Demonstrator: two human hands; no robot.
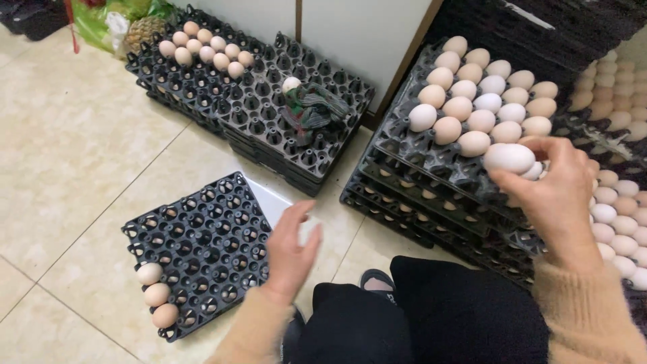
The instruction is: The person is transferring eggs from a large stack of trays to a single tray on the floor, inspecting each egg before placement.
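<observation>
My right hand [556,195] grips a pale egg [509,157] at the near edge of a stacked black egg tray [404,158] that holds several brown and white eggs. More eggs seem tucked under the fingers, partly hidden. My left hand [291,253] hovers with fingers apart, holding nothing, just right of a black egg tray [202,246] on the floor. That tray carries three brown eggs [156,294] along its near left edge.
Two more black trays [269,111] lie at the back; one has several eggs [202,47], the other a single egg and a crumpled cloth [311,108]. More eggs [623,209] fill a tray at the far right. A pineapple [145,30] sits top left. My dark-trousered knees [418,317] are below.
</observation>
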